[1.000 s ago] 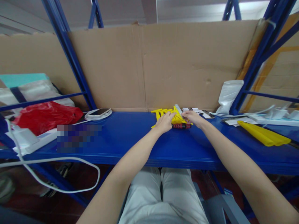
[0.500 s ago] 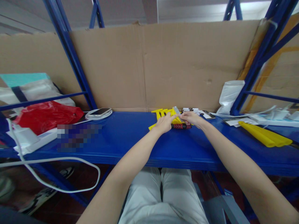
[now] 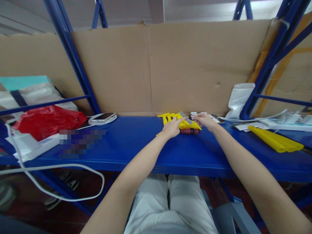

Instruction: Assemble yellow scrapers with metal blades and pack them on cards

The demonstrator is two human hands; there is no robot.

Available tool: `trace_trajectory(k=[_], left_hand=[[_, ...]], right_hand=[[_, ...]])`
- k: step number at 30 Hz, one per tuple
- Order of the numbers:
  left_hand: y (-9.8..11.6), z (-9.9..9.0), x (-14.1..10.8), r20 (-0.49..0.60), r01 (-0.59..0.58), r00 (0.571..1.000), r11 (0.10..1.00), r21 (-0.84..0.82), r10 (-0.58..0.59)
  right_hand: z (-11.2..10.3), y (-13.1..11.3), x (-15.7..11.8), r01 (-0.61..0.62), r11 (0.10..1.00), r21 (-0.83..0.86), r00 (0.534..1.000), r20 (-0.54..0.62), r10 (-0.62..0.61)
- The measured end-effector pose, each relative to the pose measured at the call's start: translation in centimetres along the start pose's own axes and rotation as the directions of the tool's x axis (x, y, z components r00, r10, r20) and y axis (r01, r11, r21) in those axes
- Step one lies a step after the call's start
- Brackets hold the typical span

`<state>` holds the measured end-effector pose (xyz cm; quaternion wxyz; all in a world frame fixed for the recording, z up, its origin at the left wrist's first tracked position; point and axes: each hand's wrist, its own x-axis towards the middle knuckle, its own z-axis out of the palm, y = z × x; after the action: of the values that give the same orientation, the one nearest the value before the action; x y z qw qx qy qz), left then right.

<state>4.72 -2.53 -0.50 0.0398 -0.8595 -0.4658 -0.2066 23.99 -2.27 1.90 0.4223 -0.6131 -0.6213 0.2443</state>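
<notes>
My left hand (image 3: 172,127) is closed, its fingertips at the lower left side of a flat, clear-grey strip (image 3: 186,118) that slants down to the right over yellow pieces. Just right of the strip is my right hand (image 3: 204,120), with thumb and fingers drawn together; anything small between them is hidden. Around my left hand lie several yellow T-shaped plastic pieces (image 3: 165,117), partly covered by it. In front of them, a red-and-black handle (image 3: 190,131) lies on the blue shelf (image 3: 136,146).
Small white-and-black items (image 3: 195,114) lie behind my right hand. A phone (image 3: 107,116) rests on a coiled white cable at left. Farther out are a red bag (image 3: 53,122), a power strip (image 3: 41,148), long yellow pieces (image 3: 278,141) and a white pouch (image 3: 240,100). Cardboard (image 3: 190,71) stands behind.
My right hand has come off the clear-grey strip and shifted slightly right. Yellow ends beside the strip now show. My left hand stays nearly where it was.
</notes>
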Motion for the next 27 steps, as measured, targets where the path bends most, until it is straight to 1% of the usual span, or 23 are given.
trace_trajectory(k=[1, 3, 5, 7, 11, 14, 16, 23, 27], left_hand=[[-0.1, 0.0, 0.0, -0.003, 0.006, 1.0, 1.0, -0.011, -0.006], [-0.1, 0.0, 0.0, -0.005, 0.016, 1.0, 1.0, -0.026, -0.016], [-0.2, 0.0, -0.1, -0.003, 0.026, 1.0, 0.999, -0.03, -0.026], [-0.1, 0.0, -0.1, 0.0, 0.027, 1.0, 0.999, -0.032, -0.027], [0.1, 0.0, -0.1, 0.016, 0.021, 1.0, 0.999, -0.032, -0.021], [0.3, -0.1, -0.1, 0.05, 0.028, 0.998, 0.999, -0.018, -0.028], [0.4, -0.2, -0.2, 0.067, 0.03, 0.997, 0.999, -0.011, -0.029], [0.5, -0.4, -0.3, 0.066, 0.016, 0.998, 1.0, -0.004, -0.016], [0.5, -0.3, -0.3, 0.065, 0.012, 0.998, 1.0, 0.003, -0.012]], right_hand=[[-0.4, 0.4, 0.3, 0.015, 0.992, -0.127, 0.998, -0.066, -0.023], [-1.3, 1.4, 0.9, 0.024, 0.912, -0.41, 0.989, -0.121, -0.08], [-1.8, 2.4, 1.3, 0.021, 0.813, -0.582, 0.992, -0.09, -0.089], [-1.9, 3.2, 1.6, 0.026, 0.751, -0.66, 0.997, -0.033, -0.064], [-1.4, 3.6, 1.8, 0.027, 0.656, -0.754, 0.998, 0.052, 0.019], [-0.9, 3.4, 1.9, 0.019, 0.574, -0.819, 0.993, 0.084, 0.086], [-0.7, 3.4, 1.9, 0.03, 0.535, -0.844, 0.99, 0.101, 0.103], [-0.6, 4.1, 2.3, 0.053, 0.513, -0.857, 0.989, 0.116, 0.092], [-0.5, 4.1, 2.2, 0.061, 0.503, -0.862, 0.988, 0.124, 0.093]])
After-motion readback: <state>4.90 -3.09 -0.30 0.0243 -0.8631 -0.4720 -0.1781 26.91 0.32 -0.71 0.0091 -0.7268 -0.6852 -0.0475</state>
